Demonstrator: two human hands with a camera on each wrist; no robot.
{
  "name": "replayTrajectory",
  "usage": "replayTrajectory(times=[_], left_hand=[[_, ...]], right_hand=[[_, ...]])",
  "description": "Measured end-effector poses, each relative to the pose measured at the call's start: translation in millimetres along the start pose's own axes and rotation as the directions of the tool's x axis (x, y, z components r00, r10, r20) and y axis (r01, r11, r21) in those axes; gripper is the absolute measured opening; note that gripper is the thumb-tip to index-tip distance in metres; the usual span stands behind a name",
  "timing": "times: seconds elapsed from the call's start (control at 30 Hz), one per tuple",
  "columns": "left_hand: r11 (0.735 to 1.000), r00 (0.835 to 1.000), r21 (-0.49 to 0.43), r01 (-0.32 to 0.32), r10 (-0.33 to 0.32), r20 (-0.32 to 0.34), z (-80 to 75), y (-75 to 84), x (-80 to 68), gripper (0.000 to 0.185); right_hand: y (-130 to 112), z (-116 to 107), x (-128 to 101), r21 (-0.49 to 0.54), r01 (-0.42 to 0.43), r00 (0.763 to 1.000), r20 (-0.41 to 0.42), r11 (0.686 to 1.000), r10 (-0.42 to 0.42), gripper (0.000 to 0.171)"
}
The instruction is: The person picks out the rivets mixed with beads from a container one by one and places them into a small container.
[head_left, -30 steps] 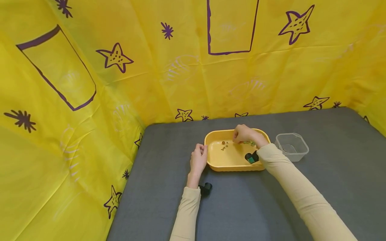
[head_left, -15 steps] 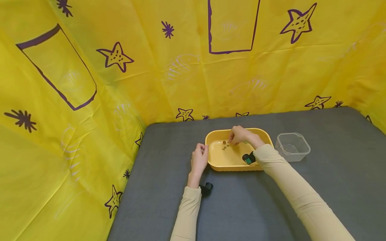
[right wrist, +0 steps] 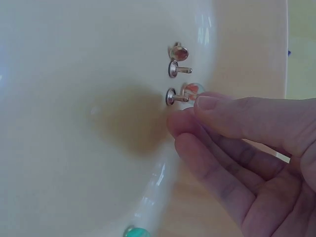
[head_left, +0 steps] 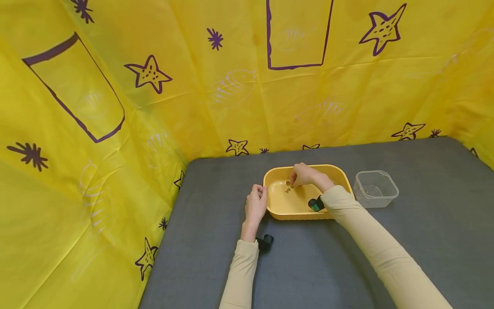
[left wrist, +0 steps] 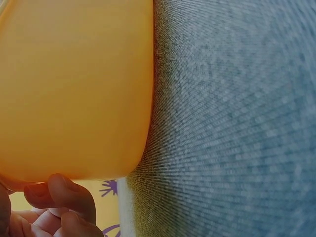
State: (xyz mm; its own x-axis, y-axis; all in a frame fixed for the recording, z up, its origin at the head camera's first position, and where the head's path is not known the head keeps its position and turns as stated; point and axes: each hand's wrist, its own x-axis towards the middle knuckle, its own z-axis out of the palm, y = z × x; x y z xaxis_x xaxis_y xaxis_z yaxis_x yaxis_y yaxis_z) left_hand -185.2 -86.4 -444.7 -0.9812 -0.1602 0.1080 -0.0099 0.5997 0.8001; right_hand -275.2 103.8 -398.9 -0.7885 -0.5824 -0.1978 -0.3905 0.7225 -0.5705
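A shallow yellow plastic basin (head_left: 278,206) rests on the grey tabletop. My left hand (head_left: 256,204) grips its left end at the rim; in the left wrist view its curled fingers (left wrist: 71,195) touch the basin's wall. My right hand (head_left: 302,175) reaches down inside, near several small metal rivets (head_left: 287,190). In the right wrist view, thumb and forefinger are bent together right beside a rivet (right wrist: 172,97) and a clear glass marble (right wrist: 191,91) with orange inside; I cannot tell whether they hold the rivet. Two more rivets (right wrist: 174,69) lie just beyond. A teal marble (right wrist: 137,232) shows at the lower edge.
A clear plastic container (head_left: 376,189) stands right of the basin, a small gap away. Behind the grey tabletop (head_left: 216,189) hangs a yellow cloth (head_left: 185,107) with purple starfish drawings. Dark wrist cameras (head_left: 316,204) stick out from both wrists.
My right hand has moved left inside the basin, up to the rivets, and its fingertips have come lower. The left hand keeps its grip on the rim.
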Motion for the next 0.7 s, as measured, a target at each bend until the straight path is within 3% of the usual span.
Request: replayTrajectory(times=[0.3, 0.7], left_hand=[[1.0, 1.0, -0.008, -0.007, 0.007, -0.003, 0.9, -0.5, -0.3, 0.021], [1.0, 1.0, -0.015, 0.003, -0.003, -0.003, 1.3, -0.8, -0.1, 0.021]], right_hand=[[3.8, 6.3, 3.1, -0.052, 0.038, 0.999, -0.027, 0.998, -0.039, 0.009], [3.7, 11.3, 4.7, -0.048, 0.077, 0.995, -0.061, 0.996, -0.08, 0.006]])
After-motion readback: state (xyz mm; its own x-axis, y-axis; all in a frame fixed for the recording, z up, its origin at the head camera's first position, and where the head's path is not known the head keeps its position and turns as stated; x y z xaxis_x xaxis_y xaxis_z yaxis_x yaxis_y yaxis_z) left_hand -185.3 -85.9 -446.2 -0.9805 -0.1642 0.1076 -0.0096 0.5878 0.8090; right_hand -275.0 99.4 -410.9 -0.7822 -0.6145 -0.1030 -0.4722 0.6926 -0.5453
